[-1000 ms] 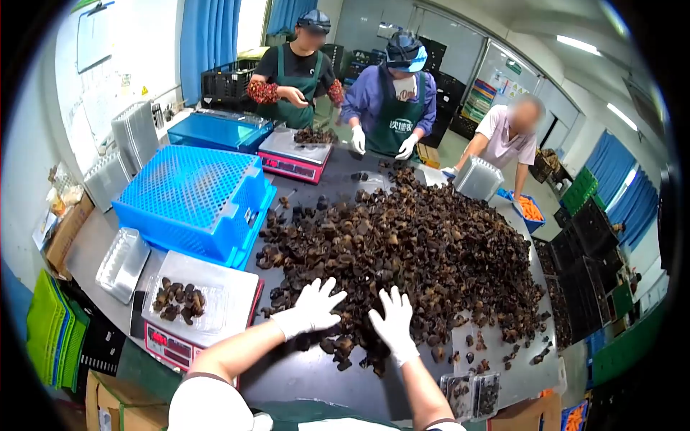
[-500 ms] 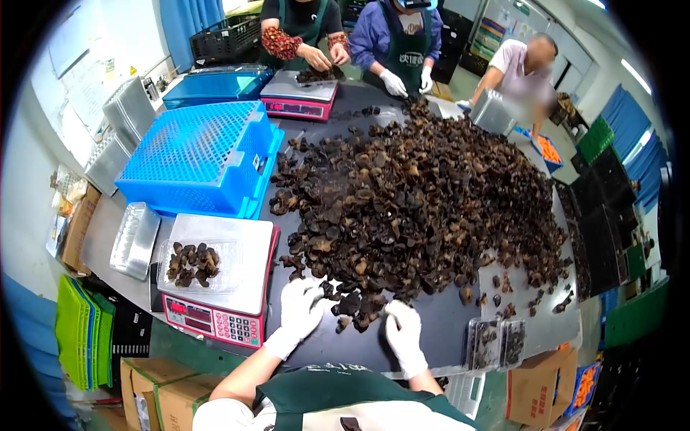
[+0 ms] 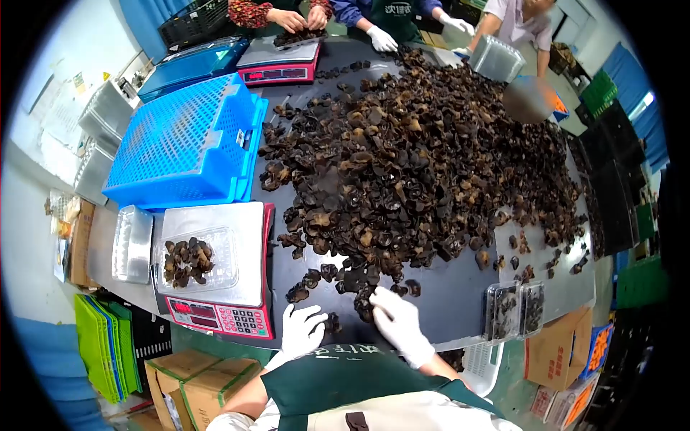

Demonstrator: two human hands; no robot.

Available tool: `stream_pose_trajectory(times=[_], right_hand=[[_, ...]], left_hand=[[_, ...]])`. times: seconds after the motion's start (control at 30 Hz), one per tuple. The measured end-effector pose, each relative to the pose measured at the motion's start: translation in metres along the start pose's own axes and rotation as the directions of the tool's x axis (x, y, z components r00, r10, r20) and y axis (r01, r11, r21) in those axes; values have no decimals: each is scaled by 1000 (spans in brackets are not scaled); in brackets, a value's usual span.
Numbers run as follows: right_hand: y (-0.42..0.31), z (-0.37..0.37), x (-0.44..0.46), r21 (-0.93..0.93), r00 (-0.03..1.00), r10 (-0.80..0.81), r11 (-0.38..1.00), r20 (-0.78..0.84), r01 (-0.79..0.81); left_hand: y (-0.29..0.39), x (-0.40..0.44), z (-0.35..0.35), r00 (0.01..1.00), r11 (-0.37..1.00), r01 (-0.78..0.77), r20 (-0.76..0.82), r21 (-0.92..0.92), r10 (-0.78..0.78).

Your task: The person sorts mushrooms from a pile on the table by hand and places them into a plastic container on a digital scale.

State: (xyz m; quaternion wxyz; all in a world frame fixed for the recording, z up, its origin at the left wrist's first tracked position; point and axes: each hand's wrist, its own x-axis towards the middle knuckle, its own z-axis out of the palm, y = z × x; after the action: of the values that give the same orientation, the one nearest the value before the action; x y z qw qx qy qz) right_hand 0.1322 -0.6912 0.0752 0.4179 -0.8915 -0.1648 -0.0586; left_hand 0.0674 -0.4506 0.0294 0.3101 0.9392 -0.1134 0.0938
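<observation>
Dark fungus-like pieces: loose, between heap and table edge, seemingly there for easy reach. My right hand: fingers bent against them; whether gripping, I cannot tell. My left hand: fingers spread, apparently nothing held. Scale: leftward, bearing a clear tray, presumably kept close.

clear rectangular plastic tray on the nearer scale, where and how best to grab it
Take the clear rectangular plastic tray probably by its right rim, coming from the right: bare plate of the red-and-silver scale lies there, and the dark curled pieces sit toward the tray's left. That uneven load could tip it, so steadying the left rim too seems wise.
</observation>
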Motion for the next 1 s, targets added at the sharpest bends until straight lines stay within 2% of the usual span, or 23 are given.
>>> stream_pose_trajectory(times=[0.07,0.1,0.13,0.2,0.27,0.33,0.37,0.43,0.47,0.53,0.6,0.67,0.73,0.77,0.8,0.87,0.9,0.93,1.0], right_hand=[[13,6,26,28,984,36,999,-176,-31],[17,7,40,1,982,39,999,-187,-39],[19,8,54,-26,980,37,999,-196,-43],[14,14,76,-32,985,136,990,-106,-140],[35,38,85,-202,997,8,979,-75,-23],[47,53,88,-142,996,38,989,-78,-48],[45,50,90,-110,993,92,989,-79,-100],[32,30,91,-29,967,246,968,-60,-248],[34,20,87,107,955,292,952,-46,-286],[43,-5,67,355,940,341,880,-6,-316],[27,-60,47,528,834,503,655,229,-540],[31,-104,13,610,826,374,557,422,-564],[33,-144,-11,251,546,447,565,708,-786],[29,-150,-20,142,460,546,525,700,-839],[33,-145,-32,78,556,570,653,604,-753],[27,-119,-41,29,803,530,829,273,-558],[22,-101,-37,23,858,493,865,143,-501],[14,-84,-31,79,873,480,870,84,-486],[8,-48,-22,60,939,339,938,51,-342]], left_hand=[[-4,6,-2,989,999,24,-145,-30,-28],[-1,13,-6,982,997,75,-172,-5,-74],[-1,18,-10,974,986,160,-155,-52,-166],[-2,30,-14,960,976,218,-184,24,-210],[-11,32,-10,956,964,265,-138,27,-259],[-22,24,2,971,972,223,-70,-79,-228],[-19,23,1,982,982,186,-30,-36,-187],[-19,20,3,985,975,171,48,-141,-166],[-19,18,4,985,964,166,81,-209,-152],[-14,23,-1,991,964,127,71,-236,-113],[-13,28,-2,984,892,171,121,-418,-132],[-8,37,-8,990,945,131,-3,-301,-139],[-8,51,-10,986,969,81,-121,-234,-111],[-8,59,-9,986,973,72,-129,-220,-103],[-8,69,-8,989,981,37,-136,-193,-64],[-8,88,1,990,982,-93,-119,-163,74],[1,99,4,985,980,-151,-106,-131,137],[4,106,11,980,973,-197,-17,-117,196],[26,114,15,966,971,-238,105,0,237]])
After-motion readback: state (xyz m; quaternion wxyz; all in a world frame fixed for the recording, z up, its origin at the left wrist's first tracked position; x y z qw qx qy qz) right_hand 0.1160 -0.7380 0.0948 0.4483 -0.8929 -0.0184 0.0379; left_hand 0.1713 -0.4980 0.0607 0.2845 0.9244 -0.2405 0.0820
